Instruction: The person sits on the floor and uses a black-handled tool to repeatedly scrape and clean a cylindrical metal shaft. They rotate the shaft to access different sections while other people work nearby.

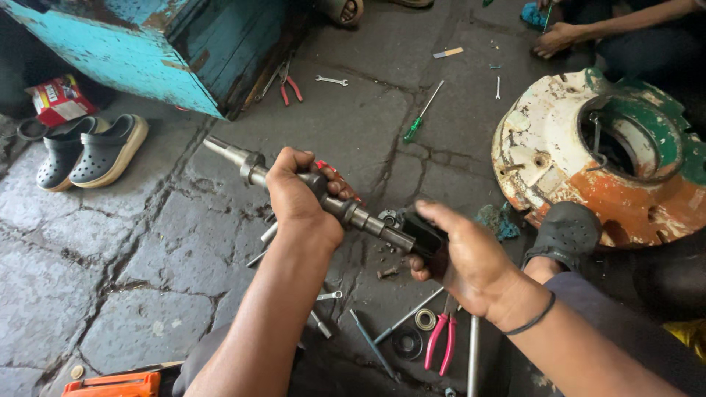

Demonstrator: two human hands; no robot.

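Observation:
A grey stepped metal shaft (243, 162) runs level above the stone floor, pointing up-left. My left hand (298, 195) is wrapped around its middle. At the shaft's near end, my right hand (463, 257) grips a dark black part (425, 234) fitted there; a black band circles that wrist. Below the hands lie pink-handled pliers (439, 342), a wrench (329, 296), a bearing ring (425, 319) and a dark ring (406, 342).
A round rusty white, green and orange housing (559, 162) lies at the right, with my dark clog (566, 231) against it. A green screwdriver (419, 117), red pliers (288, 87), a turquoise box (147, 44), grey clogs (92, 151) and another person's hand (555, 38) are farther off.

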